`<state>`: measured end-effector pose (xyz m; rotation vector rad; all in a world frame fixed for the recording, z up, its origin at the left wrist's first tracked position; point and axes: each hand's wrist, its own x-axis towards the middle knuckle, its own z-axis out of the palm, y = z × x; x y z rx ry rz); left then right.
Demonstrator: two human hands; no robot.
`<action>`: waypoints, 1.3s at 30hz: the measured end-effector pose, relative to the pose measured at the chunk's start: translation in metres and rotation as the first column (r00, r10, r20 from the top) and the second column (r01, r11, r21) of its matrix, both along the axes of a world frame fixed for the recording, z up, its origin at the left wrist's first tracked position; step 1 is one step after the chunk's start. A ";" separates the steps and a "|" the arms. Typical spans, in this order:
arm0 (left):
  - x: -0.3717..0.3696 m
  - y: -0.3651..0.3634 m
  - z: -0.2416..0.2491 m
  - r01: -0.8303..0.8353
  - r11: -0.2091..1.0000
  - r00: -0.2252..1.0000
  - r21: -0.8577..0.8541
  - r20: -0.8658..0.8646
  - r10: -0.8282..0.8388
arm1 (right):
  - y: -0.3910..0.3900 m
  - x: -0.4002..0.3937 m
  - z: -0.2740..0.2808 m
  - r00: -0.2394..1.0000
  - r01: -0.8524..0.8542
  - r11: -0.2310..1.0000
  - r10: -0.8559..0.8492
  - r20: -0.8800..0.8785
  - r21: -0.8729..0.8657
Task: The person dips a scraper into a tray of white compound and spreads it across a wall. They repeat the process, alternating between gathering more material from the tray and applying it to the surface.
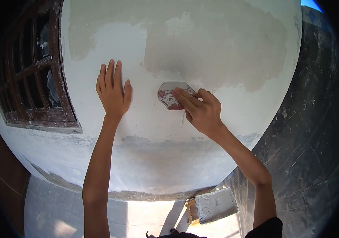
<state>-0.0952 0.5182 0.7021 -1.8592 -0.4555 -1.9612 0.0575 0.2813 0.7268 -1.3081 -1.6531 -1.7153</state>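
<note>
Left hand (112, 92): laid flat on the wall (145, 150), palm against the plaster, fingers straight, close together and pointing up; it grips nothing. It sits just right of the window (34, 75), a dark wood frame with a grid of bars at the wall's left edge.

Right hand (201, 111): fingers closed on a scraper (170, 95), index and middle fingers pressed along the back of the blade. Blade lies flat on the wall near its middle, between the two hands, smeared with white putty over a reddish face (any maker's mark is hidden under the putty).

Wall: fresh white putty covers the lower and left parts; a duller grey patch runs across the upper part, and the blade sits just under its lower border.

Below, near the wall's base: a putty-caked board (216, 205), lying apart from both hands. No readable writing on anything.
</note>
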 end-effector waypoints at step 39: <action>-0.001 0.000 -0.002 0.010 1.000 1.000 -0.002 0.001 -0.010 | -0.011 0.063 0.132 0.655 -0.086 0.724 0.559 -0.508 0.685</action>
